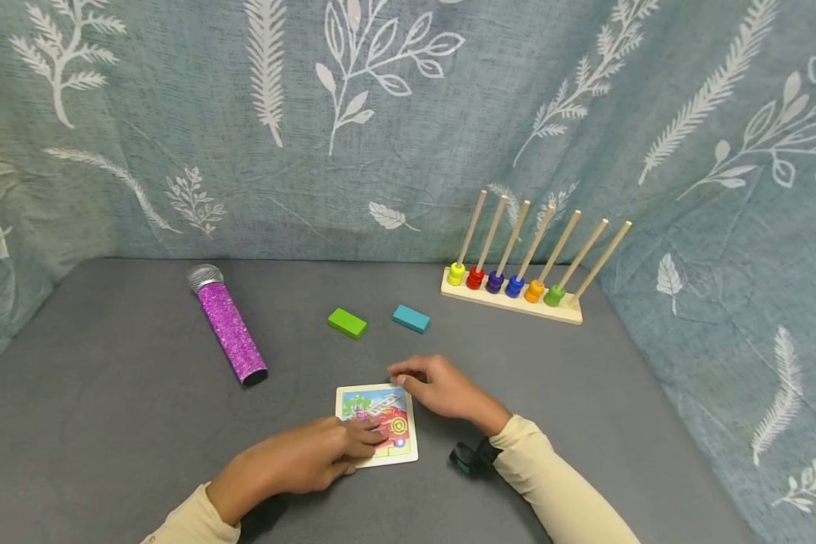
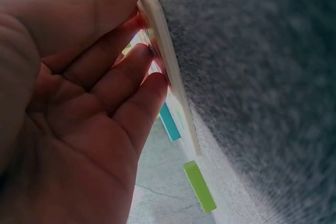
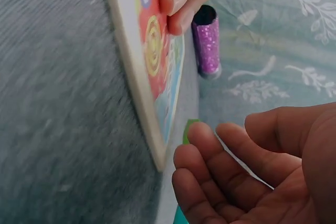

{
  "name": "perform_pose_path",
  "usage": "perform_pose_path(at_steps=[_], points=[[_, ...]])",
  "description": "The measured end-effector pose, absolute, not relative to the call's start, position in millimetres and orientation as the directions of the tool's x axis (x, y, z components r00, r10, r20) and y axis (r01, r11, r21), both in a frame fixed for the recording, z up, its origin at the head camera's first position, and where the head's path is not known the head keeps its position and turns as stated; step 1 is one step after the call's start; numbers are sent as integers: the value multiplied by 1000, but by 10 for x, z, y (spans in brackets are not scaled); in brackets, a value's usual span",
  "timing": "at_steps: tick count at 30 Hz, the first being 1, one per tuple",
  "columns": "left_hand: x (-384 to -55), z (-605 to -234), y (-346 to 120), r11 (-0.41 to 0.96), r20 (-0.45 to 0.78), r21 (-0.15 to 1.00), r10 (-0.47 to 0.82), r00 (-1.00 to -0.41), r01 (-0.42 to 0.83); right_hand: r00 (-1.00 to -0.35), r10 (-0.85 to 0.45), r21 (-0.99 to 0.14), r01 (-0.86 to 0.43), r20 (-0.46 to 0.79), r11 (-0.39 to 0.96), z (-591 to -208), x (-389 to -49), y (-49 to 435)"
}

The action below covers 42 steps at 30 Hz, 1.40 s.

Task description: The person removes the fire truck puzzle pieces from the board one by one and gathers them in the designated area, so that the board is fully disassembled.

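A square wooden picture puzzle (image 1: 396,408) in a pale frame lies flat on the grey table, showing a red vehicle, a ladder and a green tree. My left hand (image 1: 313,453) rests on its lower left, fingertips touching the picture. In the left wrist view, the left thumb (image 2: 94,11) touches the edge of the puzzle frame (image 2: 170,66). By the upper right corner is my right hand (image 1: 442,389), its fingers loosely bent. The right wrist view shows nothing in the right hand (image 3: 252,177), apart from the puzzle frame (image 3: 131,72).
A purple glittery microphone (image 1: 234,329) lies at the left. Beyond the puzzle are a green block (image 1: 347,323) and a blue block (image 1: 411,318). A wooden peg stand (image 1: 510,302) with coloured rings is at the back right, before a patterned cloth (image 1: 279,189).
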<state>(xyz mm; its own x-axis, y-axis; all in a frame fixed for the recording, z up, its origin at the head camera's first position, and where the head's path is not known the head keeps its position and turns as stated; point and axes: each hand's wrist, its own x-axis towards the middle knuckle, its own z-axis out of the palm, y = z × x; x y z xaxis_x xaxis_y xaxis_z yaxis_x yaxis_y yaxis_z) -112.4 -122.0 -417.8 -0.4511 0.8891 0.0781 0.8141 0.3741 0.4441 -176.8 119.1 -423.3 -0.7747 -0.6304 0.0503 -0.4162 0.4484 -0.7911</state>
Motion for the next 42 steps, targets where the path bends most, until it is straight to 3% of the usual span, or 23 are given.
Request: perform_pose_path(at_steps=[4,11,22,29,42], points=[[-1114,-4177,-1200,377,79,471,882,-464,798,-776,-629,-763,-431,41,482,-4197,-1773,1132],[-1095,-4176,-1215,390,63,439,885,-461,809,-706,-701,-638,-586,99,499,-4174,-1785,980],[-1060,-4190,-1200,401,69,403,883,-464,823,-599,-797,-524,-704,77,479,-4167,-1836,781],[-1064,-4193,-1214,406,62,443,876,-479,799,-582,-812,-496,-720,48,486,-4161,-1887,693],[-1100,-4226,-1259,344,130,438,890,-437,830,-578,-816,-411,-742,-8,530,-4165,-1893,560]])
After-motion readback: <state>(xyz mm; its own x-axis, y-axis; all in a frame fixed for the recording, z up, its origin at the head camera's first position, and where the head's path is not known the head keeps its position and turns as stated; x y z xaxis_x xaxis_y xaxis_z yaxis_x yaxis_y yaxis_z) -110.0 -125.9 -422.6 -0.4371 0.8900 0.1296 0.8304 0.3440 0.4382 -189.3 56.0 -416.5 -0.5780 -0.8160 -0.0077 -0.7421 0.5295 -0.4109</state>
